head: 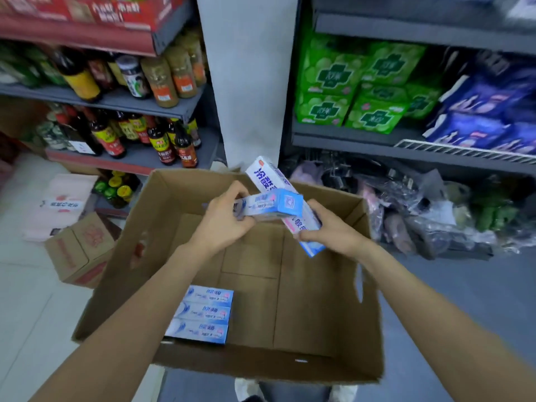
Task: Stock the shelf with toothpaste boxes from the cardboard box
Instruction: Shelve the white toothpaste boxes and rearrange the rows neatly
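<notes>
Cardboard box (324, 285) open, taken as ref. L hand (223, 219) above its far half, fingers curled round a light-blue toothpaste box (272, 206) held crosswise. R hand (333, 230) just beside, fingers closed on a longer white/blue toothpaste box (278, 192) tilted up past far rim. 3 more toothpaste boxes (203, 314) flat on box floor, near-left corner

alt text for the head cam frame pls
Two hands hold toothpaste boxes above an open cardboard box: left hand grips one, right hand another. Three more lie inside; stocked shelves stand behind.
</notes>
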A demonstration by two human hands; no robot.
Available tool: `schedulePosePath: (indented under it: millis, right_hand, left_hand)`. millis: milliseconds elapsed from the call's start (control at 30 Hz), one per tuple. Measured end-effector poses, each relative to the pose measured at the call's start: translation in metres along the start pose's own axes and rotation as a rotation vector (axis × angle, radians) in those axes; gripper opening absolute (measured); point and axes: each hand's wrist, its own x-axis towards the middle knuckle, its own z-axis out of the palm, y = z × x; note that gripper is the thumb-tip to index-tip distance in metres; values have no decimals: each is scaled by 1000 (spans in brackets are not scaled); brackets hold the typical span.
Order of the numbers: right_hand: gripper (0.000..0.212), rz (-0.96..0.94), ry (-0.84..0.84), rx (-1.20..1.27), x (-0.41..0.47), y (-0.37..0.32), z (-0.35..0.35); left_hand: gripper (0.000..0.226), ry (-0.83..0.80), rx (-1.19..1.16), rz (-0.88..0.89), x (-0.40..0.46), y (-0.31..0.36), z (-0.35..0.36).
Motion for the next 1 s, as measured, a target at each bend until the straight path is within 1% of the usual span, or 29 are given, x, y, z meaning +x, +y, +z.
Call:
schedulePosePath:
  millis: [100,133,167,267,333,433,500,567,600,667,700,767,833,867,933,1000]
  right_hand:
    - [7,-47,112,281,-15,-16,-46]
    - [3,-56,138,354,-20,-23,-63]
    - [4,-75,162,384,-24,-27,-82]
    - [18,-145,190,391,-39,-40,-141]
    - [21,-170,195,383,-48,-45,-180]
    - [27,-173,236,390,-60,-50,-234]
    - [34,-169,265,387,-67,-55,-264]
    - [45,-173,291,401,-72,-58,-291]
    - [39,-183,306,405,-72,-58,-303]
    - [8,-201,357,379,-70,-59,-327]
    - [5,-215,387,361,-66,-58,-340]
    - [12,-264,441,321,-59,-63,-361]
    - [18,-326,499,248,-51,-72,-379]
    - [21,-341,520,214,-47,-77,-387]
    - [22,-361,556,161,-37,-88,-404]
    - [24,-397,582,110,-25,-99,-420]
  left_hand:
    - [36,73,-102,35,21,54,15]
    - [36,85,-124,44,29,74,22]
    - [34,105,-146,48,37,95,30]
    - [23,173,-293,32,60,158,60]
    - [16,211,-420,13,76,196,81]
    - [14,209,-585,-2,101,244,108]
    - [15,218,-628,10,116,268,120]
    - [16,253,-588,15,132,286,128]
    - [16,270,-521,15,141,293,130]
    - [16,302,-343,52,159,304,130]
    - [16,320,-221,95,169,308,128]
    - [26,322,192,175,192,316,123]
    - [42,272,606,162,216,326,116]
    - [47,232,743,152,230,331,113]
    - [48,185,906,179,259,342,109]
    - [46,195,987,232,290,351,105]
